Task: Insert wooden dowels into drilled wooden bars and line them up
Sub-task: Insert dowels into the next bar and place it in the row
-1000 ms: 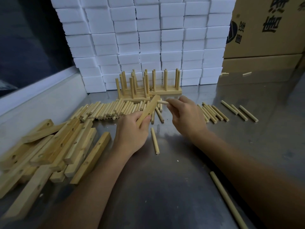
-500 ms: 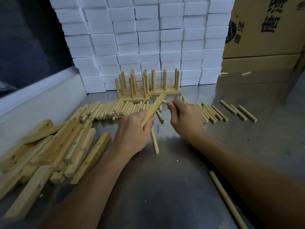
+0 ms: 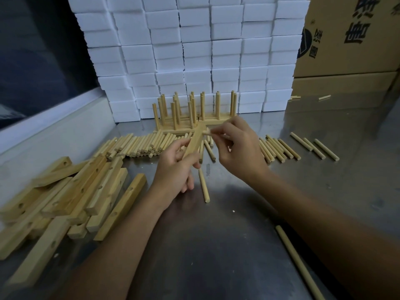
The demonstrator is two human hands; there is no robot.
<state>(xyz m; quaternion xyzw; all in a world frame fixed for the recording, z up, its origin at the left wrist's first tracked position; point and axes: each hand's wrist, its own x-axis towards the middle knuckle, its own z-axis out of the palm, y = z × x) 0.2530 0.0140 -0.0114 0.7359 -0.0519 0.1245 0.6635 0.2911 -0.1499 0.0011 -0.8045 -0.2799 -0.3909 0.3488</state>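
**Dowel meeting bar, mid-insert**

Standing by the bench: the left hand [image 3: 177, 167] grips a wooden bar [image 3: 193, 144] w/ fingers curled round its lower part, holding it off the metal table [image 3: 227, 245], far end tilted up and away. The right hand [image 3: 240, 148] pinches a dowel [image 3: 206, 132] btwn thumb and fingertips; its free tip sits right at the bar's side near the upper end. Whether the tip is already in a hole or just touching the face, can't tell — fingers and bar hide the joint.

Step in hand, by my read: seating a dowel in this bar, prob. the first one, as no other dowel stands out of it.

Next move calls for lining the dowel square to the hole, then a firm push or twist while the left hand braces the bar so it doesn't swing. Remaining holes need more dowels.

Supply is close: a row of loose dowels [image 3: 138, 144] lies just behind the hands, more dowels [image 3: 279, 148] to the right, one single dowel [image 3: 203, 185] beside the left hand. Undone drilled bars [image 3: 86, 191] are heaped at left. Finished bars w/ upright dowels [image 3: 194, 118] stand lined up at the back, against stacked white blocks [image 3: 194, 50]; the held bar should join them once filled.
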